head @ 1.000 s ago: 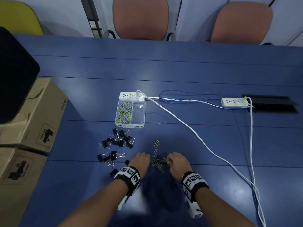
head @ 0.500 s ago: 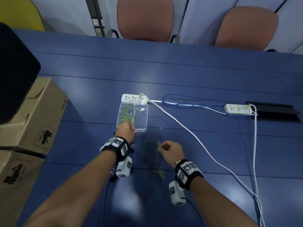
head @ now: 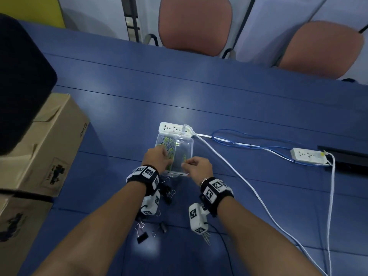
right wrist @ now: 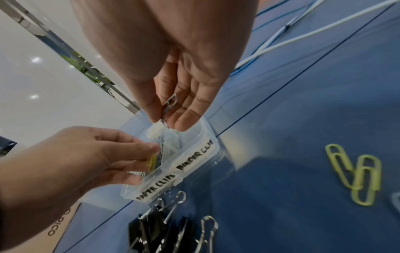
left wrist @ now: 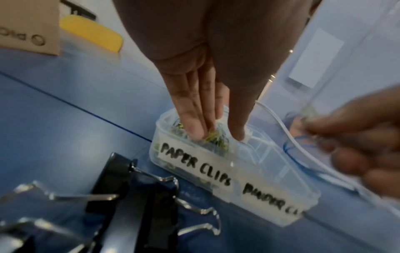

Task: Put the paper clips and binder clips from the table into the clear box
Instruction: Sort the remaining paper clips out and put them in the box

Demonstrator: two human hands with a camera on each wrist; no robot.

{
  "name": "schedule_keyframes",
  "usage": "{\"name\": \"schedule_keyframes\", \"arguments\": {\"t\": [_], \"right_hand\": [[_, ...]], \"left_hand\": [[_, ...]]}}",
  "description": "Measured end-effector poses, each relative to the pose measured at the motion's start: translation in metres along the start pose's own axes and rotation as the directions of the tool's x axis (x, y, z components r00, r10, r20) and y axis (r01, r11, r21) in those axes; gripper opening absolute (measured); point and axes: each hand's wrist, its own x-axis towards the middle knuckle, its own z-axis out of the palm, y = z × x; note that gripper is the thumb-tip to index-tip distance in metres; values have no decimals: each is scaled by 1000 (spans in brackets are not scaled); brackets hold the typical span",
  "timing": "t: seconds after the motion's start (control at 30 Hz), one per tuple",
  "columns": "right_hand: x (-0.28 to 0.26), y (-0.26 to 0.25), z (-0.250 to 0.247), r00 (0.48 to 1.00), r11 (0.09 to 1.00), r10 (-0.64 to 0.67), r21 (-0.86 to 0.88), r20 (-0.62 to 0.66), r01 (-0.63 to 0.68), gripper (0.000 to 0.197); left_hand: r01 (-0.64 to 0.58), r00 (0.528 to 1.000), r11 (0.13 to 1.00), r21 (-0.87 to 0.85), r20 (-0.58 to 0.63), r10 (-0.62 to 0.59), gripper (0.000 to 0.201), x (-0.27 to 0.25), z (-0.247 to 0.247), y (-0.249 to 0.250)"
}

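Observation:
The clear box (head: 190, 144) (left wrist: 195, 163) (right wrist: 194, 158) has two compartments, and the left one holds yellow and silver paper clips (head: 167, 145). My left hand (head: 159, 160) (left wrist: 214, 131) hovers over that left compartment, its straight fingertips (left wrist: 194, 130) down among the clips. My right hand (head: 196, 166) (right wrist: 166, 123) is over the box's near right part and pinches a silver paper clip (right wrist: 169, 107). Black binder clips (head: 166, 193) (left wrist: 121, 188) (right wrist: 155, 231) lie just in front of the box. Loose paper clips (head: 207, 238) (right wrist: 357, 174) lie on the table near my right wrist.
Behind the box is a white power strip (head: 175, 127), with a second one (head: 307, 156) to the right beside a black table recess (head: 346, 158). White and blue cables (head: 239, 176) run across the right side. Cardboard boxes (head: 43, 148) stand at the left, chairs (head: 195, 22) beyond the table.
Both hands left the paper clip pile near the table's front and moved up to the box, the left first, then the right carrying a clip.

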Motion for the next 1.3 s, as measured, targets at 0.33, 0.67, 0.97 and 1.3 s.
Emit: {"name": "schedule_keyframes", "arguments": {"t": [0.33,0.67,0.97,1.3], "right_hand": [[31,-48,43,998,999,17,-49,68,-14,16],[22,-62,17,985,988,82,-141,149,-61,20],[-43,41,-85,970,748,-1,-643,245,163,23],[-130,152,-120,921,670,128,-717,368,193,20]], "left_hand": [[-57,964,966,-253,-264,-12,9,-16,-25,-22],[-95,963,977,-193,-267,41,9,-48,-23,-26],[-301,923,952,53,269,276,12,-124,53,15],[-348,901,874,340,380,210,65,-155,119,31]]}}
